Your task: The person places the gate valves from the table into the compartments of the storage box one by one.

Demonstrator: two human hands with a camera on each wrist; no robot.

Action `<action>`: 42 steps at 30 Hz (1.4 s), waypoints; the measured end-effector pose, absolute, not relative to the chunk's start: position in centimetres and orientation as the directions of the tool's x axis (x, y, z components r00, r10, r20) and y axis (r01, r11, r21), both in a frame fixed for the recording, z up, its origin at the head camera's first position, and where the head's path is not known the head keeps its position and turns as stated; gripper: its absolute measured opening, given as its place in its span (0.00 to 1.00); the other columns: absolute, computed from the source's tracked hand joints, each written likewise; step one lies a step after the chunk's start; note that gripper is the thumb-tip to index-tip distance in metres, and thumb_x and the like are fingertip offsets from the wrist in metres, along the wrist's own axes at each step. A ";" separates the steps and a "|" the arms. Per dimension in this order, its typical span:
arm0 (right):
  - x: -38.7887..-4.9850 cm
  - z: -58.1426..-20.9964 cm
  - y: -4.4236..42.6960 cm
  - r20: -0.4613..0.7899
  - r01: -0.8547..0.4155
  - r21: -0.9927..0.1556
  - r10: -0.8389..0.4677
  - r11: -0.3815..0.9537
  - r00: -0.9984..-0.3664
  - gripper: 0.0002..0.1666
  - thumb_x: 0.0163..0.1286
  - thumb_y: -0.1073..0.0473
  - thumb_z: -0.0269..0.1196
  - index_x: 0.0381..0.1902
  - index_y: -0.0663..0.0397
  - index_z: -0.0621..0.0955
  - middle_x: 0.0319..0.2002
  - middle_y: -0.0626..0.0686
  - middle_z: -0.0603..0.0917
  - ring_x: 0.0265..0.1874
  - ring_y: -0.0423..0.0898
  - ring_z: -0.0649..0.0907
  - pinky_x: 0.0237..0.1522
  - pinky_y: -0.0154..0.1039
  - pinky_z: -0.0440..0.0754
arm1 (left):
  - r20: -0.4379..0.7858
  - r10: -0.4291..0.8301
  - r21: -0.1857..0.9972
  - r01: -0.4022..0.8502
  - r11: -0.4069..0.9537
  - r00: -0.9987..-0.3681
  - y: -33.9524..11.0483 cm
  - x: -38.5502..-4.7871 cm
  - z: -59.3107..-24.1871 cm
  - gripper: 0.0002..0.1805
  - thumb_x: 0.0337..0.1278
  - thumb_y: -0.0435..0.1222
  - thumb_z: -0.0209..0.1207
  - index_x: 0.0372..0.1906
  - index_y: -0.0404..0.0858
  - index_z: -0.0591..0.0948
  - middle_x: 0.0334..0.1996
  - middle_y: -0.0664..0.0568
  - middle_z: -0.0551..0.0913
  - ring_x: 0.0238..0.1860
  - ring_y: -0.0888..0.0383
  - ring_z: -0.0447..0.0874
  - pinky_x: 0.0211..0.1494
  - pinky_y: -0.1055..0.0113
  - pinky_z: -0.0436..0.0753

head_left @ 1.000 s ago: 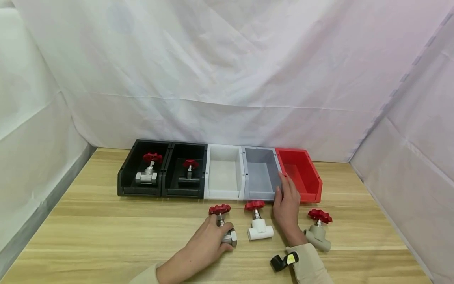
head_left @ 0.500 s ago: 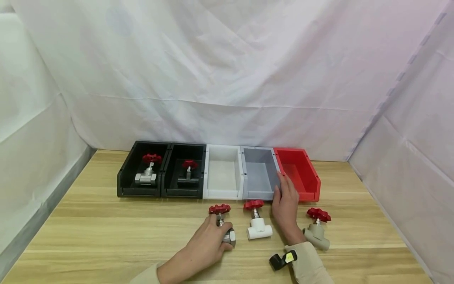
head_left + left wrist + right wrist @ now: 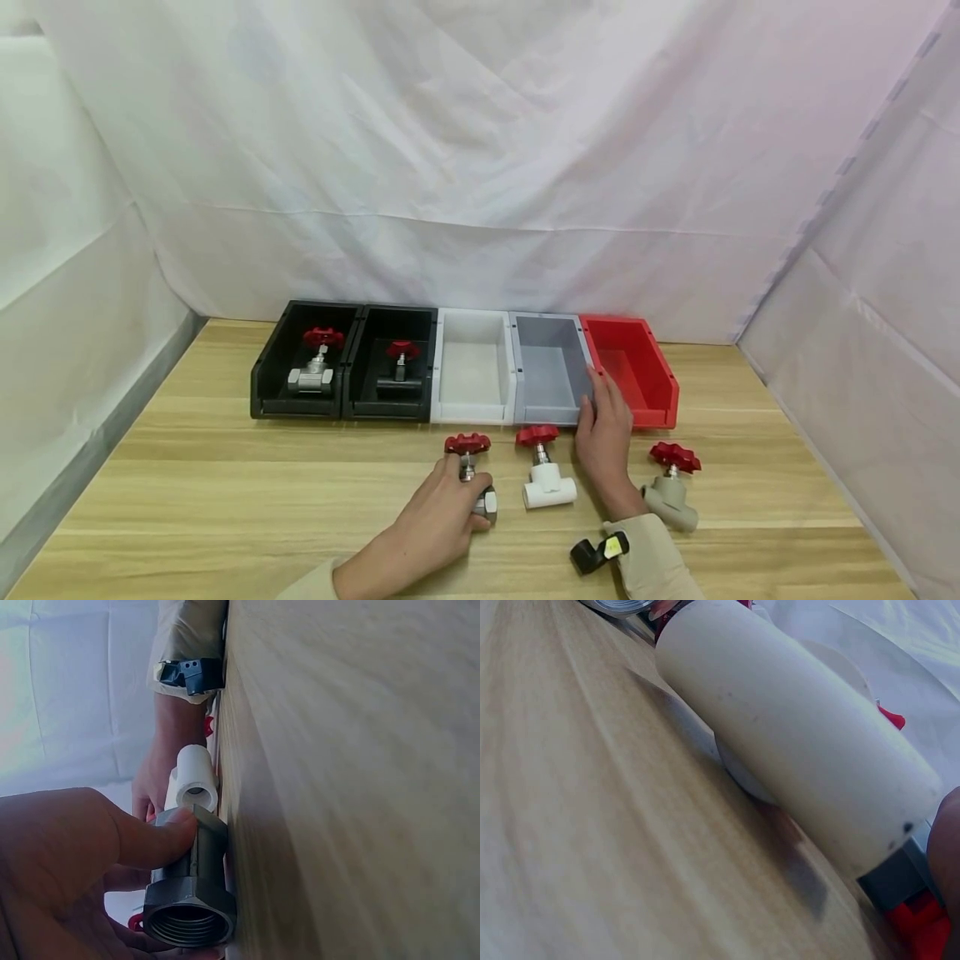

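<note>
My left hand (image 3: pixel 442 512) grips a metal valve (image 3: pixel 486 502) with a red handwheel on the wooden table. In the left wrist view, its thumb presses the grey hexagonal valve body (image 3: pixel 191 881), whose threaded end faces the camera. My right hand (image 3: pixel 606 437) rests with extended fingers on the front corner where the grey bin (image 3: pixel 551 414) meets the red bin (image 3: pixel 652 417). Between the hands stands a white tee-shaped valve (image 3: pixel 550 487) with a red handwheel; its white pipe body (image 3: pixel 795 735) fills much of the right wrist view.
A beige valve (image 3: pixel 671 500) with a red handwheel lies right of my right forearm. Two black bins at the left hold a silver valve (image 3: pixel 311 379) and a dark valve (image 3: pixel 399 386). A white bin (image 3: pixel 472 412) stands mid-row. White cloth (image 3: pixel 480 167) hangs behind.
</note>
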State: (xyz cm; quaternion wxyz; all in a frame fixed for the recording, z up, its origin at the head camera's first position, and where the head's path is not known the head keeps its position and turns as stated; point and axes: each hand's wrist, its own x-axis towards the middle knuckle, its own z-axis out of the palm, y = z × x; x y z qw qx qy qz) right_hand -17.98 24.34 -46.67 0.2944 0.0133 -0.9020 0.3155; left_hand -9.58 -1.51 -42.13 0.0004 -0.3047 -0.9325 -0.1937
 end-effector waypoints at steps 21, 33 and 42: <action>-18.0 -46.6 24.3 0.562 -0.234 -0.560 0.157 0.794 -0.812 0.33 0.67 0.70 0.58 0.69 0.52 0.67 0.65 0.62 0.66 0.61 0.61 0.67 0.59 0.64 0.59 | 0.131 0.624 0.309 0.629 0.713 -0.771 -1.8 -9.9 -42.3 0.20 0.50 0.48 0.67 0.47 0.43 0.81 0.32 0.52 0.69 0.31 0.59 0.64 0.35 0.67 0.71; -18.1 -46.8 24.4 0.607 -0.283 -0.545 0.139 0.789 -0.782 0.32 0.67 0.71 0.58 0.68 0.54 0.68 0.65 0.63 0.67 0.60 0.62 0.68 0.57 0.64 0.59 | 0.138 0.625 0.307 0.634 0.710 -0.768 -2.1 -10.1 -42.3 0.21 0.50 0.48 0.67 0.48 0.42 0.81 0.33 0.52 0.69 0.32 0.59 0.64 0.36 0.67 0.71; -18.1 -46.8 24.4 0.611 -0.288 -0.541 0.134 0.791 -0.781 0.32 0.67 0.71 0.58 0.68 0.55 0.68 0.65 0.63 0.67 0.60 0.61 0.68 0.58 0.64 0.59 | 0.159 0.631 0.312 0.645 0.698 -0.760 -2.4 -10.5 -41.9 0.22 0.53 0.47 0.66 0.51 0.42 0.80 0.34 0.51 0.68 0.33 0.58 0.65 0.37 0.66 0.72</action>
